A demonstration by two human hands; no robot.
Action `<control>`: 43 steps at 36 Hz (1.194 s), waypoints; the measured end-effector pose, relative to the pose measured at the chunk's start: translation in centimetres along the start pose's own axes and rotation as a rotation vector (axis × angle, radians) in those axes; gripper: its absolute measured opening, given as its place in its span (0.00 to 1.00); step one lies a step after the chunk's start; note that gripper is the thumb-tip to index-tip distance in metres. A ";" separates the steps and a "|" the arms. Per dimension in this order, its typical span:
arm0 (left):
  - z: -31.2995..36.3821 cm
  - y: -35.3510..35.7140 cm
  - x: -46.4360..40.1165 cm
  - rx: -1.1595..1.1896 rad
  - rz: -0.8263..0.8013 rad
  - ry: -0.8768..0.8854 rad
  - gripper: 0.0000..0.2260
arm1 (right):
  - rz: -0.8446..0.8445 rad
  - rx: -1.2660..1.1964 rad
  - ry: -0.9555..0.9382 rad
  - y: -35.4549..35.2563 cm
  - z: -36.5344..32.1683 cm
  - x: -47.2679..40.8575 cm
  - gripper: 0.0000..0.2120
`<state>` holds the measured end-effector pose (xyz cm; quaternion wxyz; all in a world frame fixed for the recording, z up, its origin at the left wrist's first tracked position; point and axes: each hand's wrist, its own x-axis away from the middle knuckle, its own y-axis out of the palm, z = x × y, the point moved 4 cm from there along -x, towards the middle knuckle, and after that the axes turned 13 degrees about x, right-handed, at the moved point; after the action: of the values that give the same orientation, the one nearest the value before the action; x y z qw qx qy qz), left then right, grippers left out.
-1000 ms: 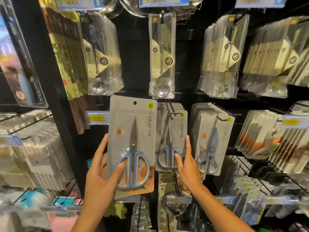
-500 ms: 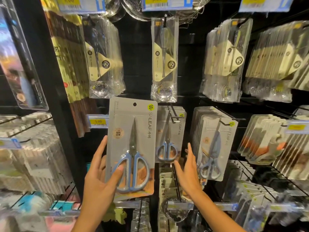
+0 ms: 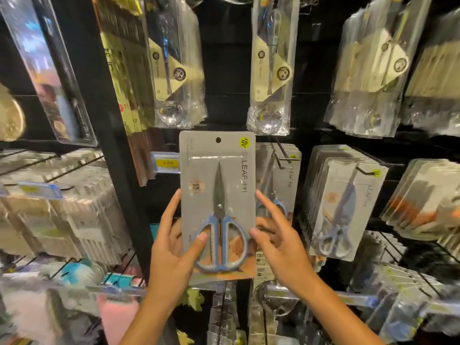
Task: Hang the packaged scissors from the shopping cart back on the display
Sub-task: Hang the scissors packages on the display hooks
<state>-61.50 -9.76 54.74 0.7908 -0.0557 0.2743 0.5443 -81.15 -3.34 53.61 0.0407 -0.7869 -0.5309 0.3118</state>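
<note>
Holding: the left hand (image 3: pixel 171 255) grips a scissors pack (image 3: pixel 217 202) upright at centre frame, thumb on the front over the blue handles, fingers curled behind the left edge.
Right hand (image 3: pixel 281 245): just beside the pack's right edge, fingers spread apart and mostly straight; thumb tip at or touching the edge near the handles, forefinger pointing up along the edge. It clasps nothing.
Pack: grey card with a clear blister, a round hang hole at the top middle, not on any hook, held in front of the display.
Hook (image 3: pixel 282 155): black wire peg right of the pack's top, carrying a row of matching packs (image 3: pixel 286 185) partly hidden behind the held one.
Second row (image 3: pixel 346 207): more scissors packs on the next peg, right of centre.
Price tag (image 3: pixel 167 163): yellow label left of the pack's top.
Upper frame: clear bags of utensils (image 3: pixel 271 66) hang above.
Left of frame: blurred stacks of packaged goods.
</note>
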 end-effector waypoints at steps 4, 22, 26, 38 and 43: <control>-0.9 -0.4 0.2 0.004 -0.079 -0.058 0.40 | 0.011 0.046 0.016 0.0 1.4 1.1 0.33; -6.5 5.4 -0.8 -0.176 -0.317 -0.134 0.44 | 0.178 0.183 0.201 -4.9 6.4 4.8 0.34; -7.0 6.6 -1.2 -0.202 -0.366 -0.183 0.46 | 0.190 0.163 0.215 -5.9 6.4 5.2 0.31; -7.7 7.6 -1.9 -0.207 -0.384 -0.241 0.46 | 0.162 0.193 0.224 -7.1 7.9 5.1 0.31; -8.2 7.9 -2.8 -0.217 -0.435 -0.264 0.45 | 0.071 0.210 0.211 -6.8 8.3 4.0 0.32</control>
<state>-72.35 -12.08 50.91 0.9076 -0.1260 0.0905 0.3902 -90.12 0.85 47.83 0.1671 -0.8251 -0.4599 0.2823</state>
